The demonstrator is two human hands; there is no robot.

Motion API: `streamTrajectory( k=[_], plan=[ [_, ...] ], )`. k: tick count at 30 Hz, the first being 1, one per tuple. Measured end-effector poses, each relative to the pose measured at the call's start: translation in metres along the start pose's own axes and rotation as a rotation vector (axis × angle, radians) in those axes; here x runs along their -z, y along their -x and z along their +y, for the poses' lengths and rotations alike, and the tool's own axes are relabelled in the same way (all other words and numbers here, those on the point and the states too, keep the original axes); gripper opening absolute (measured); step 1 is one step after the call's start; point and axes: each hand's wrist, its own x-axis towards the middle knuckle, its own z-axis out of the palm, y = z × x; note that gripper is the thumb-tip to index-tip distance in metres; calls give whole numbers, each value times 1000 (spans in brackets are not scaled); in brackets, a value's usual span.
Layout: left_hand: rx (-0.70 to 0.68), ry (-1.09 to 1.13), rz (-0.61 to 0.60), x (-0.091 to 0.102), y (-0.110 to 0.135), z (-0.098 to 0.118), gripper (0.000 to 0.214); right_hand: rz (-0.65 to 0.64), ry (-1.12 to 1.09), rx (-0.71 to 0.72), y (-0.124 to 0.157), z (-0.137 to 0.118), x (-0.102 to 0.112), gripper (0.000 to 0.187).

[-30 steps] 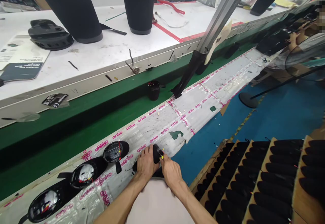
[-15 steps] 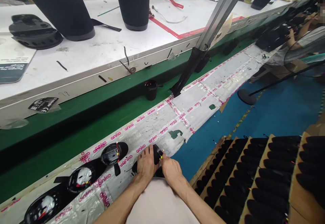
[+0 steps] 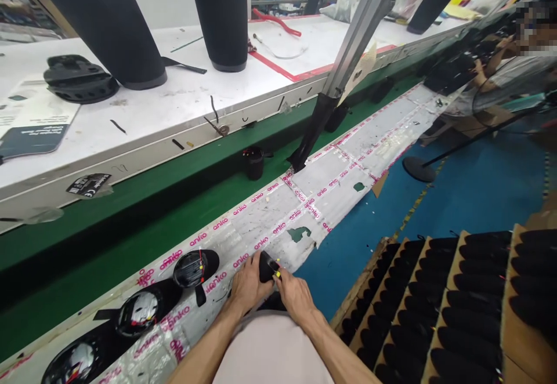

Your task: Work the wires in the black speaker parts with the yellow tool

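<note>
Close to my body, my left hand (image 3: 249, 284) wraps round a black, rounded housing (image 3: 266, 268) and keeps it at the edge of the taped shelf. At the housing's open end, the fingers of my right hand (image 3: 296, 296) are pinched by a small yellow wire connector (image 3: 278, 274). The fingers partly hide the wires. To the left on the shelf lie several similar black housings: one (image 3: 190, 269) has red and yellow wires showing, and another (image 3: 140, 312) has a clear shiny cover inside. A black strap end (image 3: 200, 295) lies between these and my left hand.
A shelf (image 3: 243, 227) covered with pink-printed tape runs diagonally away. Above it is a white bench (image 3: 143, 117) with tall black cylinders (image 3: 220, 18). A metal post (image 3: 348, 47) stands ahead. Boxes of black housings (image 3: 456, 303) are at right, and another person's arm (image 3: 483, 76) is far right.
The view has tilted up slightly, so the bench sits lower. My left hand has shifted a little left on the housing, whose end shows more. My right hand stays at the wires.
</note>
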Motion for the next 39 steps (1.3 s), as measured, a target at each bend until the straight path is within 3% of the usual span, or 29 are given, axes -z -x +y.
streamTrajectory(
  k=[6,8,12,16,20,32,39],
  plan=[
    [65,-10,66,-2,3,1,82,463,-118,20,5,-1,6,47],
    [77,-53,115,-6,7,3,81,419,-88,-25,7,-5,2,48],
    [54,-103,192,-11,12,4,78,151,-29,-128,12,-17,-2,32],
    [14,-10,119,-8,13,1,79,-19,-62,-197,11,-28,5,26],
    [15,-5,58,-4,12,0,77,-56,-85,-213,7,-34,7,28],
    [-5,-107,170,-14,13,2,74,-139,-89,-232,3,-38,9,32],
    [40,-156,188,-16,14,11,73,-164,-76,-322,2,-47,15,31]
  ],
)
